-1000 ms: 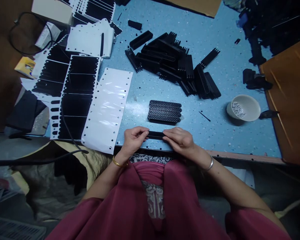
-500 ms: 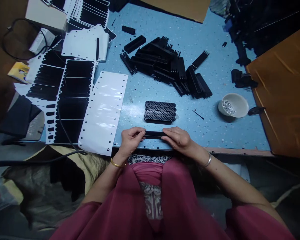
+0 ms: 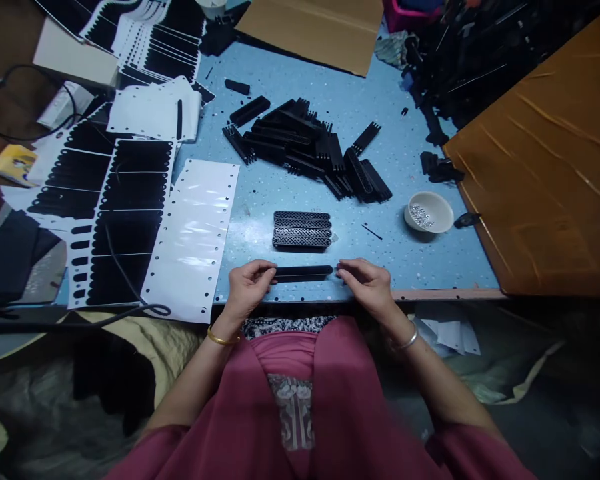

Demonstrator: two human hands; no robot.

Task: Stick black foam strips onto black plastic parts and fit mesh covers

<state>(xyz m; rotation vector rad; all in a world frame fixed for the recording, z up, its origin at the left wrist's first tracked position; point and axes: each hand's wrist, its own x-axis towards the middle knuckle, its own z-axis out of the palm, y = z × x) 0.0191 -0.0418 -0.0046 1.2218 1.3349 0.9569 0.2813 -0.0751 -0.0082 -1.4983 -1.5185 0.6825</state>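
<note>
Black strip (image 3: 305, 274), slim and flat-looking with a rounded right end, sits between the two hands. Left hand (image 3: 250, 283) has its left end pinched, thumb against fingers; right hand (image 3: 367, 283) is loose, fingertips slightly parted just off the other end. Just beyond them there's a lattice-textured block (image 3: 303, 230), kinda mesh-like. Glossy white sheet (image 3: 193, 240) with punched holes lies left of the left hand, and a round bowl (image 3: 443, 212) with shiny bits (image 3: 421, 217) is out past the right one.
</note>
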